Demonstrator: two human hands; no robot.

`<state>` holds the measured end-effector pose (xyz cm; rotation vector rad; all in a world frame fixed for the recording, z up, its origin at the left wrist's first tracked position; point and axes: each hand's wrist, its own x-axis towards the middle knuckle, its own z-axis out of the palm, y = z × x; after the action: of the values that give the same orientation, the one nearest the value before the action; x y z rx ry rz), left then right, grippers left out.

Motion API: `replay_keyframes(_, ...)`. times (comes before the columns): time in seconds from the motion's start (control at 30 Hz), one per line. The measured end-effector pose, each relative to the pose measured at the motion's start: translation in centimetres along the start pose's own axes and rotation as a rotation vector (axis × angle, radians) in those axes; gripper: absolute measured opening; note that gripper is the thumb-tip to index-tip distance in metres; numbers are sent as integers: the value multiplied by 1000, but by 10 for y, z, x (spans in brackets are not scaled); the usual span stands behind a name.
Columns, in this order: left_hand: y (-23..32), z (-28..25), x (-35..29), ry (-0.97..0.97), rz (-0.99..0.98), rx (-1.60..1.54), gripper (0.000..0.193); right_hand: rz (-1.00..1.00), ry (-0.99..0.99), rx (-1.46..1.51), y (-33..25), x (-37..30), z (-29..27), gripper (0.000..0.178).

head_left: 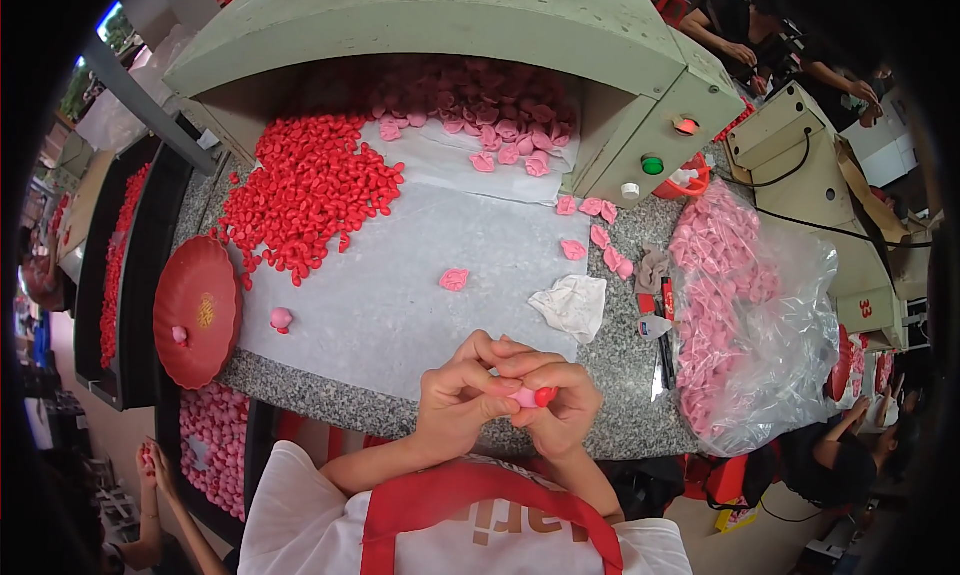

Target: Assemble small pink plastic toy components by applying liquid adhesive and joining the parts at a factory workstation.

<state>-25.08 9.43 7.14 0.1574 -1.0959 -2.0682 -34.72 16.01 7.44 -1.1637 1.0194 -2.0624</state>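
Observation:
My left hand point(458, 400) and my right hand point(562, 415) meet in front of my chest, both closed on one small part with a pink body and a glossy red end point(545, 396). The left fingertips pinch its pink side, while the right fingers curl round the red side. Beyond them, a single pink hollow piece point(454, 279) lies on the white sheet point(400, 320). A joined pink-and-red part point(281, 321) rests near the sheet's left edge. Further back spreads a heap of red pieces point(310, 190), and loose pink pieces point(510, 140) fill the opening of the green-grey metal housing point(430, 25).
A red fluted dish point(200, 315) stands at left, beside black trays. At right lie a crumpled white cloth point(572, 307), a small glue bottle point(654, 326), pens and a clear bag of pink pieces point(715, 315). Other people work on both sides.

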Motion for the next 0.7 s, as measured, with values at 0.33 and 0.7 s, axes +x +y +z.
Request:
replay_keyframes(0.33,-19,-20,-7,171,-398,-544,28,-145,63,-592,-13,18,20,25)
replay_keyframes(0.7,-22,-22,-4,129,-466,-687,29,-128,60,-739,-14,20,18,25)
